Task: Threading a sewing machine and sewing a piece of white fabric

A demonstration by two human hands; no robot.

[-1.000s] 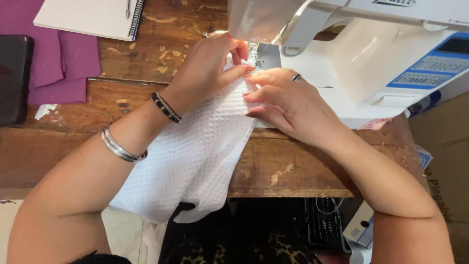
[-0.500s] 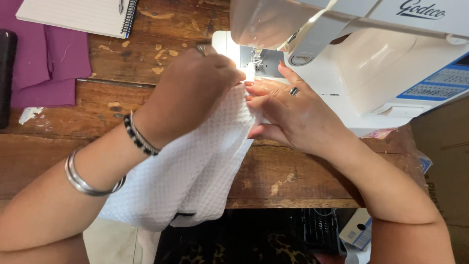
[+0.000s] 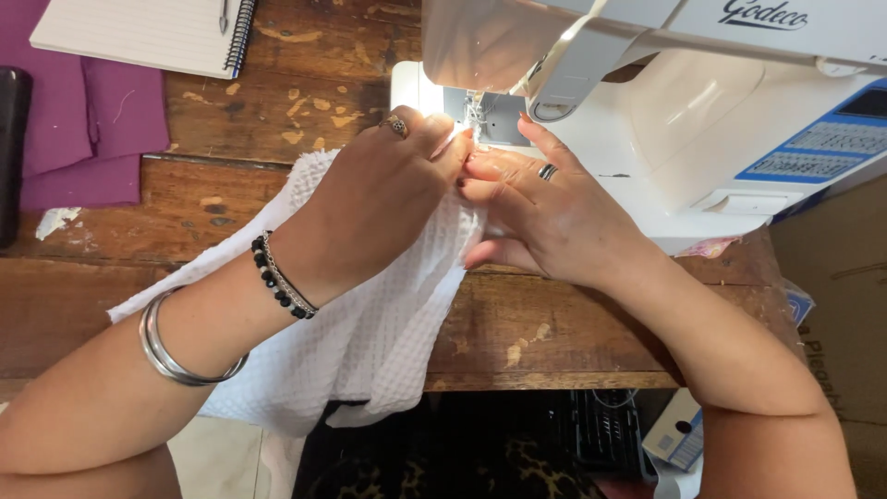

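A white waffle-textured cloth (image 3: 370, 333) lies across the wooden table and hangs over its front edge. Its far end sits under the needle area of a white sewing machine (image 3: 702, 120). My left hand (image 3: 379, 199), with a ring and bead bracelets, pinches the cloth's edge just in front of the needle. My right hand (image 3: 545, 208), wearing a ring, presses fingertips against the same edge from the right. The fingertips of both hands meet there and hide the seam.
Purple fabric (image 3: 83, 120) and a spiral notebook (image 3: 148, 32) with a pen lie at the back left. A dark phone (image 3: 11, 148) sits at the left edge. The worn wooden table (image 3: 554, 337) ends near me. Boxes (image 3: 679, 434) sit below right.
Both hands have shifted closer together at the needle, fingertips now meeting on the cloth's edge. The view has moved slightly left and nearer.
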